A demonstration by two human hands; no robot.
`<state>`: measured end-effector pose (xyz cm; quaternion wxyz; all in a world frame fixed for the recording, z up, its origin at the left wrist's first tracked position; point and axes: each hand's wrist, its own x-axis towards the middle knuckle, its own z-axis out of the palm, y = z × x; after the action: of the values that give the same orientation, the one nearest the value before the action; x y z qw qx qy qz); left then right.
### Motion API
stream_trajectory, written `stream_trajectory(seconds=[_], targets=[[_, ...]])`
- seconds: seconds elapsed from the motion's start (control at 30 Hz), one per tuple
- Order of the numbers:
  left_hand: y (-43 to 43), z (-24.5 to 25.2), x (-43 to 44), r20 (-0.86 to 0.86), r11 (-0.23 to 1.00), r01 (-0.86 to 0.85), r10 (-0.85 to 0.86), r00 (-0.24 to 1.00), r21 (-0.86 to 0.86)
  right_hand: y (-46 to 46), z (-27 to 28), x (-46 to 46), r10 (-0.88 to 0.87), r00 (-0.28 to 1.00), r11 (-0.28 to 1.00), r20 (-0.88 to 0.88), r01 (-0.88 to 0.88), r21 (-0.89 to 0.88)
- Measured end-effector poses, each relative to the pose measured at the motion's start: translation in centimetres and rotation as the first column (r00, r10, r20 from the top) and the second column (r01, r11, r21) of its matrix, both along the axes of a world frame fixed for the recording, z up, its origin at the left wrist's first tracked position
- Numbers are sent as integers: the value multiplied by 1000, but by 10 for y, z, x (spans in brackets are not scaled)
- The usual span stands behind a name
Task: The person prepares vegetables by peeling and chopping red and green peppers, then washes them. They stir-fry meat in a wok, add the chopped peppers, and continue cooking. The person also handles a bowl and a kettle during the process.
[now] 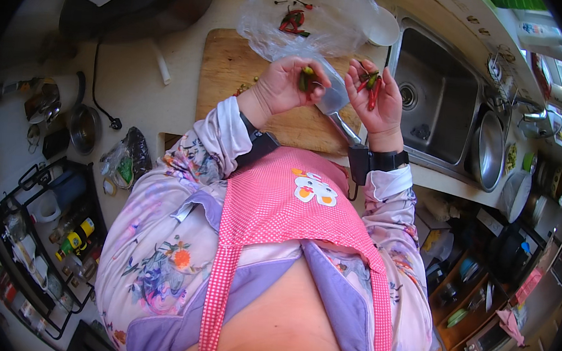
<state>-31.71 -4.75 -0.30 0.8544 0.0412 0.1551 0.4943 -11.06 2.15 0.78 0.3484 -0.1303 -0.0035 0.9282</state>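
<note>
My left hand (289, 83) is raised above a wooden cutting board (220, 70), its fingers curled round green and red chili peppers (307, 81). Red and green chili peppers (372, 89) also lie in my right hand (378, 106), palm up between the board and the sink. A cleaver (336, 87) with a metal handle rests on the board between both hands. Behind the board, a clear plastic bag (335, 10) is spread out with several red and dark chilies (293, 22) on it. Small chopped pieces (242, 89) lie on the board beside my left wrist.
A steel sink (430, 133) is on the right, with a metal bowl (488, 151) at its edge. A white bowl (384, 28) stands behind the board. On the left are a dark appliance (176, 1), a black power cord (98, 94) and a plastic bag (135, 155).
</note>
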Motion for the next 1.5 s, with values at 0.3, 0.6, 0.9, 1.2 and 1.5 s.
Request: stream_trajectory(seconds=[0.3,0.6,0.9,1.2,1.5], targets=[[19,23,36,-877,874,139,433,209,465,-9,12,-4,-22,1000,1000,14,23,-6],[32,40,73,-660,735,381,675,-330,561,-3,-4,8,52,996,999,-77,-53,-7],[52,30,72,-918,954,13,283,277,298,5,0,19,105,988,994,-113,-106,-4],[53,28,56,-431,999,-45,46,901,13,21,-16,46,58,988,986,-146,-80,-149],[49,18,103,-342,991,-52,6,940,-123,17,-2,82,-61,998,993,9,62,-98]])
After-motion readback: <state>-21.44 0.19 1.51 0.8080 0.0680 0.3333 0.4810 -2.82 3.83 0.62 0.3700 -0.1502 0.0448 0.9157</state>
